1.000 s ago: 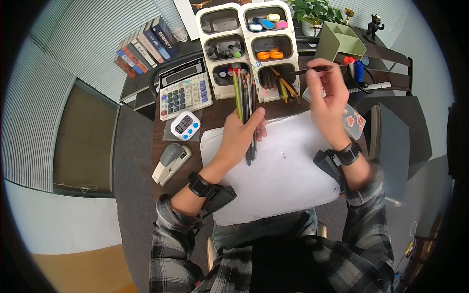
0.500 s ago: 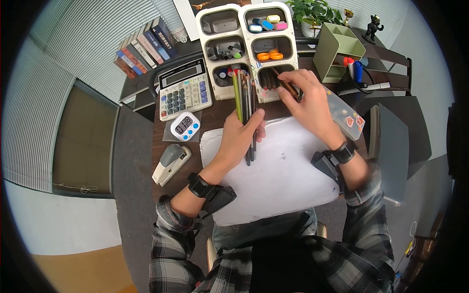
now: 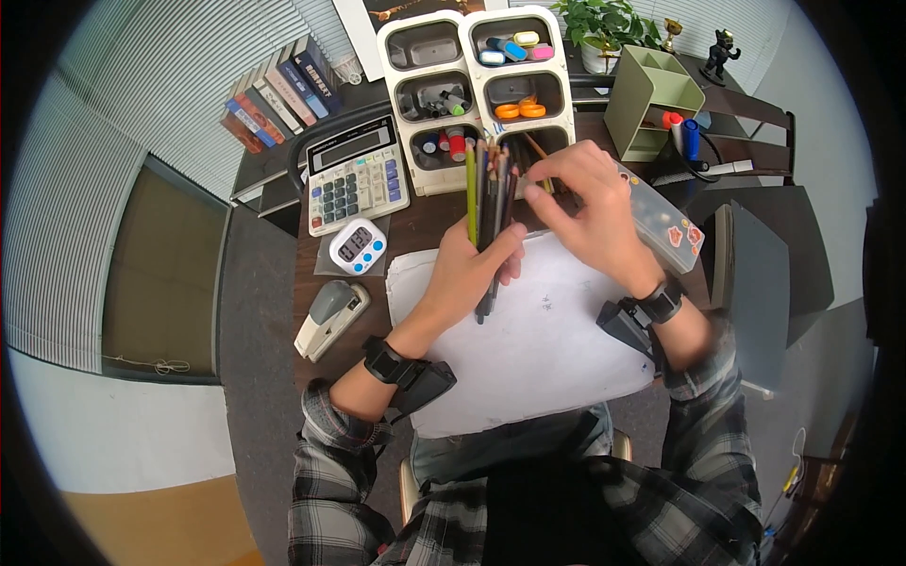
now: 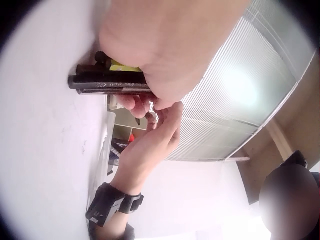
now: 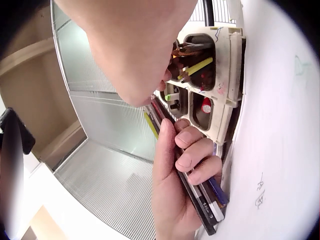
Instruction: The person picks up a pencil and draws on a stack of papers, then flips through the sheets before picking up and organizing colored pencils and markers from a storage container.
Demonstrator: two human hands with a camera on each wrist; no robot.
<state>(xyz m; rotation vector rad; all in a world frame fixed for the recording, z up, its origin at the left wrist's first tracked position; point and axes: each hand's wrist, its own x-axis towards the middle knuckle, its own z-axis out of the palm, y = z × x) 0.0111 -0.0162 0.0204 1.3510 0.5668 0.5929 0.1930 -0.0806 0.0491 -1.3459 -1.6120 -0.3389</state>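
My left hand (image 3: 472, 269) grips a bundle of pencils (image 3: 489, 193), green and dark ones, standing up over the paper. In the right wrist view the fingers (image 5: 192, 155) wrap round the dark shafts. My right hand (image 3: 590, 198) is just right of the bundle's tips, in front of the organizer's near right compartment, thumb and forefinger close together. Whether it pinches a pencil I cannot tell. More pencils (image 5: 197, 67), one yellow-green, lie in that compartment. The white organizer (image 3: 412, 174) also holds orange-handled scissors (image 3: 519, 109), highlighters (image 3: 514, 49) and markers (image 3: 457, 143).
Sheets of white paper (image 3: 557, 349) cover the desk before me. Left of them are a calculator (image 3: 354, 184), a timer (image 3: 359, 246) and a stapler (image 3: 330, 316). On the right lie a clear case (image 3: 665, 222) and a green holder (image 3: 632, 113).
My right hand brought a dark pencil over to the near right compartment, then shifted left beside the bundle. The left hand with its pencils moved slightly right.
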